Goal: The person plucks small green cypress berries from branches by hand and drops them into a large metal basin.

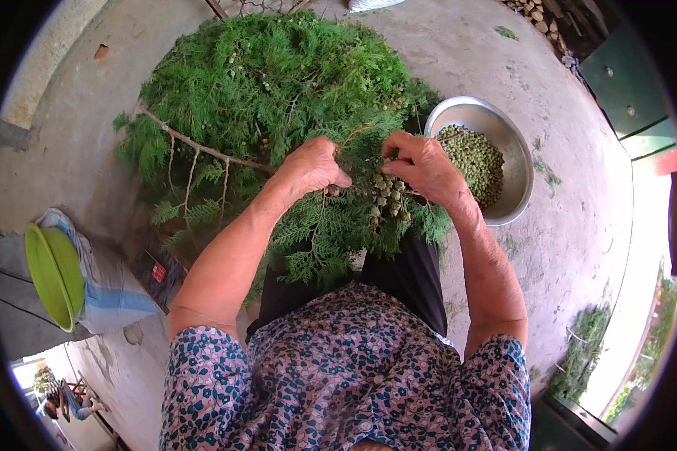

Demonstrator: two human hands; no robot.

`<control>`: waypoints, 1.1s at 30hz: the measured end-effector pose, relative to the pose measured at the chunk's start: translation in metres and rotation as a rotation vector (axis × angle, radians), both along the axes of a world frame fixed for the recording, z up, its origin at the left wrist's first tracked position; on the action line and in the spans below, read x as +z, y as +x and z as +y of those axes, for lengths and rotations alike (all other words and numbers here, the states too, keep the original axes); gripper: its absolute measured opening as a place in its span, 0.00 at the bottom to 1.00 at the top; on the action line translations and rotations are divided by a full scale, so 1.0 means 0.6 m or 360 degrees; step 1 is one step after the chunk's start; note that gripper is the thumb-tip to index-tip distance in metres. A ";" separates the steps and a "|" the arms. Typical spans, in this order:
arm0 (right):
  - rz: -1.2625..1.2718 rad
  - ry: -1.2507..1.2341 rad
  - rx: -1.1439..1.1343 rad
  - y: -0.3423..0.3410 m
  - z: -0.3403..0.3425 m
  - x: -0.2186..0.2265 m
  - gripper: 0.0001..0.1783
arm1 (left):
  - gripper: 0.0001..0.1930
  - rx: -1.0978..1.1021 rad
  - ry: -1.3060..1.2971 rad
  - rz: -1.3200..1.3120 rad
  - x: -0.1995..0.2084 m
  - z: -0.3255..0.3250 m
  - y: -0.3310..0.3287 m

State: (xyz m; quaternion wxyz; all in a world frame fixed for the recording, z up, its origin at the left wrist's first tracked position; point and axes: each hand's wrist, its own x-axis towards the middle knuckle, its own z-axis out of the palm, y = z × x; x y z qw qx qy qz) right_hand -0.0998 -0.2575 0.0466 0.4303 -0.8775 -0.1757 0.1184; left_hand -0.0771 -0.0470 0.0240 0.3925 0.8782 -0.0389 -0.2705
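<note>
I've got left grip (316,167) closed on an arborvitae sprig (320,229), right grip (421,164) pinching unpicked cones (387,198), metal bowl (517,179) right of it part-filled.

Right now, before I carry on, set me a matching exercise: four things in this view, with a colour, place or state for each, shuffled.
Things
1. bowl
2. right hand
3. tub
4. shirt

Descriptions
A. lime green, beside a pale sack
B. covered in a flower and leaf print
C. silver, to the right of the leafy branches, with small green bits in it
D. at a cluster of cones

Right pairs: 1-C, 2-D, 3-A, 4-B
</note>
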 end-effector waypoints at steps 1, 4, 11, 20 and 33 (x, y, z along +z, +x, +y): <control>-0.0100 0.0069 -0.0008 -0.004 0.002 -0.006 0.09 | 0.12 0.0030 -0.0092 0.0036 -0.009 0.006 0.002; -0.0468 0.0147 -0.0218 -0.018 0.011 -0.038 0.10 | 0.14 0.0139 -0.0379 0.0236 -0.013 0.008 -0.001; -0.0236 0.0845 -0.0877 -0.026 0.029 -0.091 0.05 | 0.19 0.0292 -0.0424 0.0253 0.016 -0.004 -0.019; 0.0731 0.2086 -0.0961 -0.017 -0.023 -0.047 0.06 | 0.12 0.0247 -0.0425 0.0280 -0.005 0.001 -0.016; -0.0325 0.0099 -0.0236 -0.023 0.026 -0.083 0.10 | 0.19 0.0026 -0.0078 0.0103 -0.016 -0.013 -0.016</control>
